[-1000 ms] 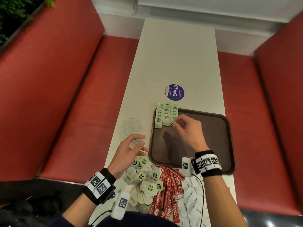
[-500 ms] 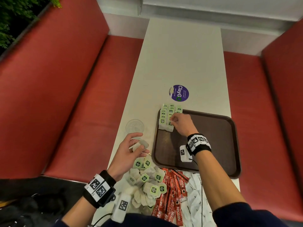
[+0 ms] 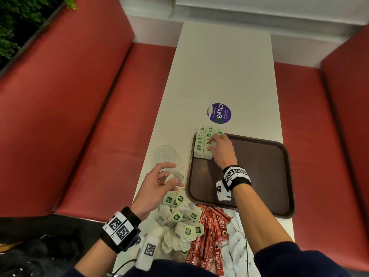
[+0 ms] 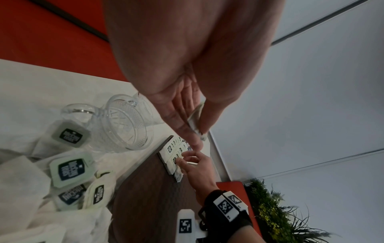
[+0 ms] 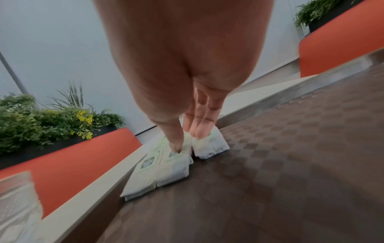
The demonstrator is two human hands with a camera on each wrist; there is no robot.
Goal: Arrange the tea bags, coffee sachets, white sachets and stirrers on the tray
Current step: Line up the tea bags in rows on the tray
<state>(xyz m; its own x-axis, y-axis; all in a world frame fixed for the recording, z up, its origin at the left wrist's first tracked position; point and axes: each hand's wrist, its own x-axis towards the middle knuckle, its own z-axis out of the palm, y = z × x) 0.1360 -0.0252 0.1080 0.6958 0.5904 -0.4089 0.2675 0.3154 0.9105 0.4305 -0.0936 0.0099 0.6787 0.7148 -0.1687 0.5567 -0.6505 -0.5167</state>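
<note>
A brown tray (image 3: pixel 259 166) lies on the white table. Green-labelled tea bags (image 3: pixel 200 144) stand in neat rows at its far left corner. My right hand (image 3: pixel 211 143) is down on the rightmost row, thumb and fingertips pinching a tea bag (image 5: pixel 209 146) that rests on the tray. My left hand (image 3: pixel 171 176) hovers left of the tray and pinches another tea bag (image 4: pixel 196 120) between thumb and fingers. Near the table's front edge lie a loose pile of tea bags (image 3: pixel 179 218), red coffee sachets (image 3: pixel 209 232) and white sachets (image 3: pixel 237 236). No stirrers are in sight.
A clear cut glass (image 3: pixel 165 154) stands on the table just left of the tray, close to my left hand. A round purple sticker (image 3: pixel 219 113) lies beyond the tray. Red benches (image 3: pixel 99 136) flank the narrow table.
My right hand has carried its tea bag forward and left and lowered it onto the rightmost row. The left hand has stayed almost still, holding its tea bag.
</note>
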